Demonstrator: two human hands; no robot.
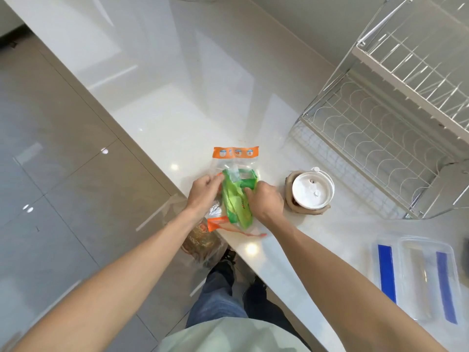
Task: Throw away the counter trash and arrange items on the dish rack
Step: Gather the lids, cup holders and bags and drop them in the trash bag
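Left hand (204, 190) just left of frame centre, fingers curled onto the left edge of a clear plastic bag with orange strips (236, 158), gripping it. Right hand (265, 199) just right of centre, knuckles up, fingers closed around a green wrapper (237, 199) lying in or on that bag; cannot tell which. Bag flat on the white countertop (177, 110) near its front edge, one orange strip toward the top, another at the lower end. Immediately right of the right hand, apart from it, a white-lidded cup in a brown sleeve (311, 191). Below the left wrist, off the counter edge, a clear bag with brownish contents (203, 242), blurred. Upper right: white wire dish rack (380, 138), two tiers. Lower right: clear container with blue strips (416, 278) on the countertop. Left side: glossy grey floor tiles (50, 174).
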